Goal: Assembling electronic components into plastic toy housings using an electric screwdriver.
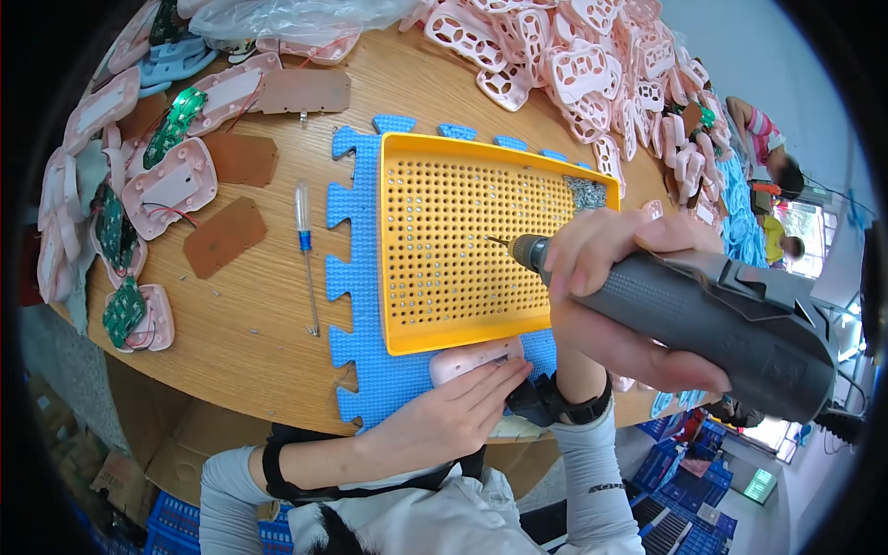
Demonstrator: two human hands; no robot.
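Observation:
My right hand (615, 268) is wrapped round a dark grey electric screwdriver (703, 314). Its thin bit points left, over a yellow perforated tray (499, 344) with small screws in many of its holes. I cannot tell whether the tip touches a screw. Just below the tray's near edge, my left hand (453, 412) holds a pink plastic shell (462, 361) down on the blue foam mat (370, 375). The fingers lie straight and together over the shell's right part and hide some of it. A heap of loose screws (585, 192) fills the tray's far right corner.
A screwdriver with a clear handle (303, 217) lies left of the mat. Beyond it are pink housings (168, 188), green circuit boards (116, 231) and brown panels (225, 237). Pink frames (583, 74) are piled at the far right, near light-blue parts (743, 222). Other people sit farther off.

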